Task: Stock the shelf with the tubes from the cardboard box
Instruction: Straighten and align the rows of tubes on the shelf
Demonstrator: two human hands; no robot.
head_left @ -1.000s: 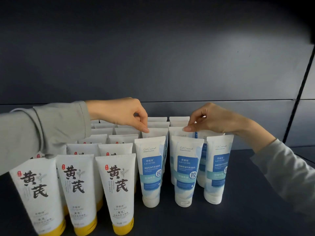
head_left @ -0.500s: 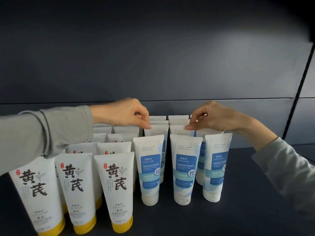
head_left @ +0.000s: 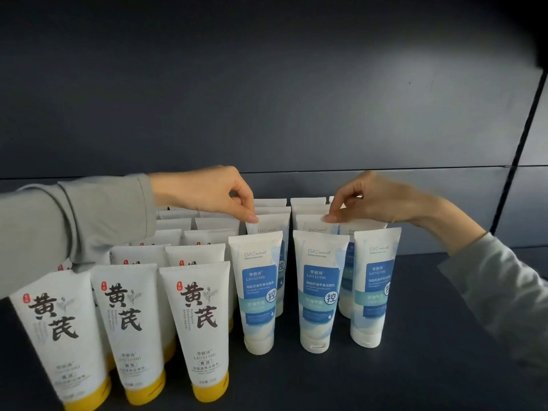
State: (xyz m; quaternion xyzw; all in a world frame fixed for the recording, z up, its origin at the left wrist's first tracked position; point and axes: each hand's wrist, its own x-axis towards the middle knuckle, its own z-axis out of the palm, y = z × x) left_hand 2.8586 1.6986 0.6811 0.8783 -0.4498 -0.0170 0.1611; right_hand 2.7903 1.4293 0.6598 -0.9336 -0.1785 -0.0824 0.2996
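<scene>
Left hand pinches the flat crimped top of a smooth blue-label tube beneath its fingertips; right hand likewise pinches a neighbouring tube.

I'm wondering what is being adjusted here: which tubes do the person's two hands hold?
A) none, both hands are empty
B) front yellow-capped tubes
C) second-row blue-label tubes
C: the left hand pinches the top edge of the left blue-label tube and the right hand that of the middle blue-label tube, both just behind the front row.

Left hand pinches blue tube top; right hand pinches neighbouring tube.
</scene>
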